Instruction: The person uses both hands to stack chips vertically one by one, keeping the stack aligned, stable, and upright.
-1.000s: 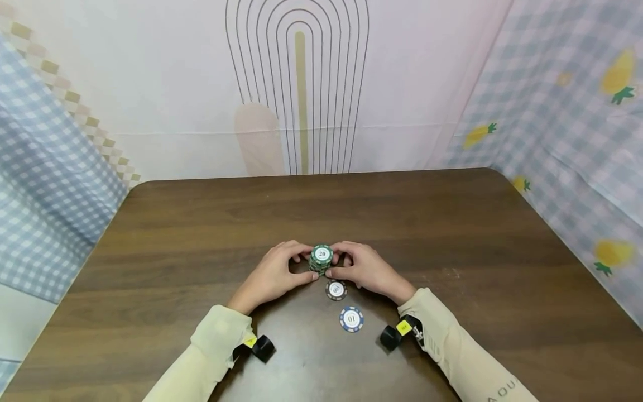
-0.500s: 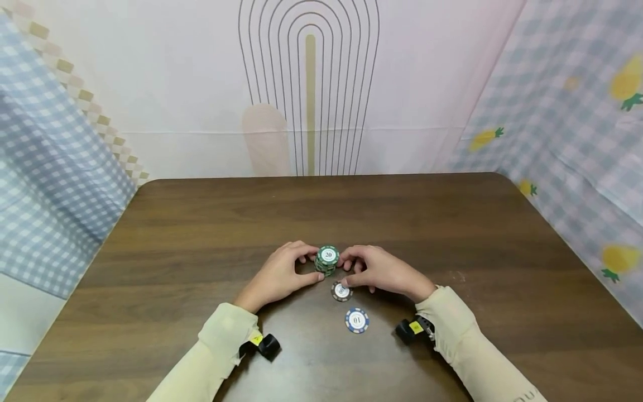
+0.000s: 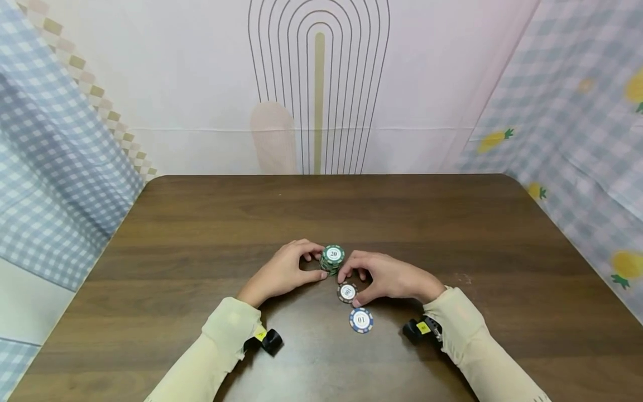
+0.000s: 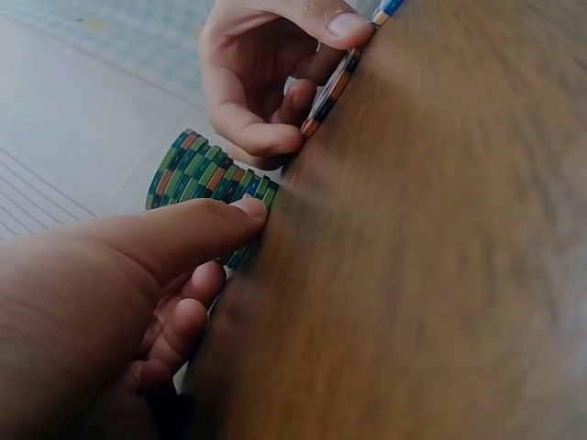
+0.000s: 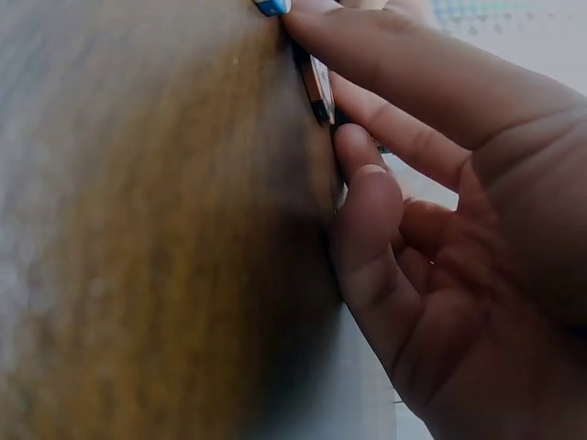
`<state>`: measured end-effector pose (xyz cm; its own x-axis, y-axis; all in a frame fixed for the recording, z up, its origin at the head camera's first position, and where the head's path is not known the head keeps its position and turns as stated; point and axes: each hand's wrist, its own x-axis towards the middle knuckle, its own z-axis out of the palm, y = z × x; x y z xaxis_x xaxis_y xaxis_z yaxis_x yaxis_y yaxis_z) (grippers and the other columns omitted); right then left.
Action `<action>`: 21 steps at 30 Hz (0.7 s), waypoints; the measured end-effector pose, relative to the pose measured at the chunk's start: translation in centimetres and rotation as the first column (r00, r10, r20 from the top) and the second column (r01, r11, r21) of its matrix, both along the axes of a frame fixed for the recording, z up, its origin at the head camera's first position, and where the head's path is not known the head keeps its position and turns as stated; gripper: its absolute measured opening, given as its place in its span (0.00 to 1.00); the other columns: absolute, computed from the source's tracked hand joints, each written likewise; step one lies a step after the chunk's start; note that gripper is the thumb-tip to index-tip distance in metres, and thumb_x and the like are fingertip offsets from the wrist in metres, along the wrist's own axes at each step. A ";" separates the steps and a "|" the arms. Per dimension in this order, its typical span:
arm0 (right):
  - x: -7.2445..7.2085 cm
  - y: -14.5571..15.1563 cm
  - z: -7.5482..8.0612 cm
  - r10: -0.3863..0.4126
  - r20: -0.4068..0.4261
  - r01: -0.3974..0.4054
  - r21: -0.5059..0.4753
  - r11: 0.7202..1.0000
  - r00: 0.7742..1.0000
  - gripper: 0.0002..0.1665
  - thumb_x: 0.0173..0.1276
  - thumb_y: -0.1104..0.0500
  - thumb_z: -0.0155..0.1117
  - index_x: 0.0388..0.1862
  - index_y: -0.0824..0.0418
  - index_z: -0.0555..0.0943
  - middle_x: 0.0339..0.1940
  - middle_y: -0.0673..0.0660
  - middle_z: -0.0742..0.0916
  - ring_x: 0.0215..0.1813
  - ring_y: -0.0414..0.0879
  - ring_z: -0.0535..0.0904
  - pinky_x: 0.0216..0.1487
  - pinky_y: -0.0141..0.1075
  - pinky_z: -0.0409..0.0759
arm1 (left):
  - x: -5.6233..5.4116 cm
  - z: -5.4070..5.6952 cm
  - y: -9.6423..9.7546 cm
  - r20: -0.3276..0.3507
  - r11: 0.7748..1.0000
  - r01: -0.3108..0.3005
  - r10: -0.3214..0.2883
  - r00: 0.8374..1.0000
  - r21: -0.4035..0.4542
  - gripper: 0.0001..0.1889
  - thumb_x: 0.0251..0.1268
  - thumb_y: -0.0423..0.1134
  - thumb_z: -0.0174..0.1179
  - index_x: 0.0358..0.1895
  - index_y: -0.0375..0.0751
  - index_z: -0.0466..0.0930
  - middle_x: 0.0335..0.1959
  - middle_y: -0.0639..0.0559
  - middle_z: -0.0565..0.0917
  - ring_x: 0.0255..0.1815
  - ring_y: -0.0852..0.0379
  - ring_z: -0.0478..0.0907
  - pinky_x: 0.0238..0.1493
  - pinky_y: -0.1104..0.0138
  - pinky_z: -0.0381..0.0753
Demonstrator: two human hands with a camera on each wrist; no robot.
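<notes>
A stack of green poker chips [image 3: 332,258], its top one marked 20, stands near the middle of the wooden table. My left hand [image 3: 283,271] holds it from the left, thumb low at the near side and fingers at the far side. The left wrist view shows the stack's chips [image 4: 206,174] slightly uneven. Just nearer, a black poker chip [image 3: 346,292] lies flat, and my right hand [image 3: 394,276] pinches it by opposite edges between thumb and forefinger. Close to the right thumb is a blue poker chip [image 3: 361,320] marked 10, flat on the table.
The brown wooden table [image 3: 226,212] has rounded far corners. Behind it hangs a pale cloth [image 3: 201,84] with arch lines. Blue checked cloths flank both sides, the right cloth [image 3: 567,139] printed with pineapples. A black wrist camera [image 3: 413,330] sits under each sleeve.
My right hand has left the green stack and moved nearer and right, onto the black chip. The left hand stays at the stack. The whole head view has shifted slightly.
</notes>
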<state>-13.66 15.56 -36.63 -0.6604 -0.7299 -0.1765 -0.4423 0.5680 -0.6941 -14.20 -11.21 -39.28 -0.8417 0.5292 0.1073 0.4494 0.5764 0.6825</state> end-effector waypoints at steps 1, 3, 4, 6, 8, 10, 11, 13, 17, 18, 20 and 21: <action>0.0 0.0 0.0 0.002 -0.003 -0.002 0.004 1.000 1.000 0.23 0.61 0.53 0.83 0.54 0.43 0.86 0.47 0.45 0.80 0.44 0.44 0.73 0.46 0.37 0.75 | 0.0 0.1 0.0 0.005 1.000 0.004 -0.004 1.000 0.002 0.24 0.64 0.43 0.75 0.61 0.39 0.85 0.47 0.54 0.85 0.47 0.57 0.77 0.53 0.61 0.78; 0.0 -0.1 0.0 0.011 -0.015 -0.011 0.014 1.000 1.000 0.22 0.61 0.53 0.83 0.53 0.43 0.86 0.46 0.44 0.80 0.44 0.43 0.73 0.47 0.36 0.75 | 0.1 0.2 -0.1 0.010 1.000 0.010 -0.010 1.000 0.004 0.24 0.64 0.43 0.75 0.61 0.38 0.84 0.47 0.53 0.84 0.47 0.56 0.77 0.54 0.60 0.78; 0.0 -0.1 0.0 0.016 -0.021 -0.016 0.020 1.000 1.000 0.21 0.62 0.53 0.83 0.53 0.43 0.86 0.46 0.43 0.81 0.44 0.42 0.74 0.47 0.36 0.76 | 0.1 0.3 -0.1 0.014 1.000 0.012 -0.012 1.000 0.004 0.24 0.65 0.43 0.75 0.61 0.38 0.84 0.48 0.53 0.84 0.48 0.56 0.77 0.54 0.60 0.78; 0.0 -0.3 0.0 0.031 -0.030 -0.030 0.026 0.999 0.999 0.20 0.62 0.53 0.83 0.52 0.44 0.86 0.46 0.43 0.81 0.44 0.41 0.74 0.48 0.36 0.76 | 0.2 0.3 -0.2 0.023 1.000 0.010 -0.010 1.000 0.002 0.25 0.65 0.43 0.75 0.62 0.38 0.84 0.48 0.53 0.84 0.48 0.56 0.77 0.55 0.60 0.77; 0.1 -0.3 0.0 0.041 -0.043 -0.039 0.039 0.998 0.998 0.19 0.63 0.53 0.82 0.51 0.45 0.86 0.45 0.42 0.81 0.44 0.40 0.75 0.48 0.35 0.77 | 0.2 0.2 -0.2 0.021 1.000 0.010 -0.010 1.000 0.002 0.24 0.65 0.43 0.75 0.62 0.38 0.84 0.49 0.53 0.84 0.49 0.56 0.77 0.55 0.60 0.77; 0.2 -0.4 0.1 0.050 -0.055 -0.047 0.049 0.998 0.997 0.18 0.63 0.53 0.82 0.50 0.47 0.85 0.43 0.42 0.80 0.44 0.39 0.75 0.48 0.35 0.77 | 0.2 0.1 -0.2 0.021 1.000 0.006 -0.007 1.000 0.003 0.24 0.65 0.43 0.75 0.62 0.39 0.84 0.49 0.53 0.84 0.49 0.56 0.77 0.55 0.60 0.77; 0.2 -0.4 0.2 0.048 -0.058 -0.045 0.057 0.997 0.997 0.18 0.63 0.54 0.82 0.49 0.47 0.85 0.42 0.42 0.80 0.43 0.38 0.75 0.48 0.34 0.77 | 0.2 0.0 -0.2 0.017 1.000 0.005 -0.005 1.000 0.005 0.24 0.65 0.43 0.74 0.62 0.38 0.84 0.49 0.53 0.84 0.49 0.56 0.77 0.55 0.60 0.77; 0.3 -0.6 0.2 0.046 -0.074 -0.040 0.080 0.996 0.996 0.17 0.63 0.53 0.82 0.48 0.47 0.84 0.41 0.42 0.80 0.43 0.37 0.75 0.47 0.34 0.77 | 0.3 0.0 -0.2 0.012 1.000 0.005 -0.005 1.000 0.010 0.24 0.65 0.43 0.74 0.62 0.38 0.84 0.49 0.52 0.84 0.49 0.56 0.77 0.55 0.59 0.78; 0.6 -0.8 0.2 0.049 -0.128 -0.033 0.121 0.992 0.991 0.16 0.62 0.53 0.79 0.46 0.47 0.84 0.40 0.41 0.79 0.42 0.37 0.75 0.45 0.33 0.76 | 0.4 0.1 -0.1 0.015 1.000 0.004 -0.005 1.000 0.015 0.24 0.65 0.42 0.74 0.61 0.38 0.84 0.49 0.52 0.84 0.49 0.55 0.77 0.55 0.58 0.78; 0.6 -0.8 0.2 0.052 -0.147 -0.033 0.129 0.991 0.988 0.16 0.61 0.54 0.79 0.46 0.46 0.83 0.41 0.41 0.79 0.42 0.36 0.75 0.45 0.33 0.76 | 0.4 0.1 -0.1 0.017 1.000 0.005 -0.005 1.000 0.016 0.24 0.66 0.42 0.75 0.61 0.38 0.84 0.48 0.52 0.84 0.49 0.55 0.77 0.55 0.58 0.78; 0.8 -0.7 0.2 0.053 -0.186 -0.027 0.143 0.989 0.981 0.16 0.60 0.54 0.77 0.46 0.46 0.83 0.41 0.41 0.79 0.41 0.36 0.75 0.44 0.33 0.77 | 0.4 0.2 0.0 0.021 1.000 0.004 -0.004 1.000 0.017 0.23 0.66 0.42 0.74 0.61 0.38 0.84 0.48 0.53 0.84 0.49 0.55 0.77 0.55 0.58 0.78; 0.9 -0.7 0.3 0.054 -0.205 -0.023 0.149 0.989 0.977 0.17 0.60 0.55 0.77 0.46 0.47 0.83 0.42 0.41 0.79 0.41 0.36 0.75 0.44 0.33 0.77 | 0.4 0.3 0.1 0.022 1.000 0.003 -0.004 1.000 0.017 0.23 0.66 0.42 0.74 0.61 0.37 0.84 0.48 0.53 0.84 0.49 0.55 0.77 0.55 0.58 0.78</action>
<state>-12.78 14.91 -36.38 -0.6658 -0.7321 -0.1439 -0.5917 0.6356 -0.4958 -13.81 -11.15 -39.03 -0.8421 0.5304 0.0978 0.4362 0.5631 0.7019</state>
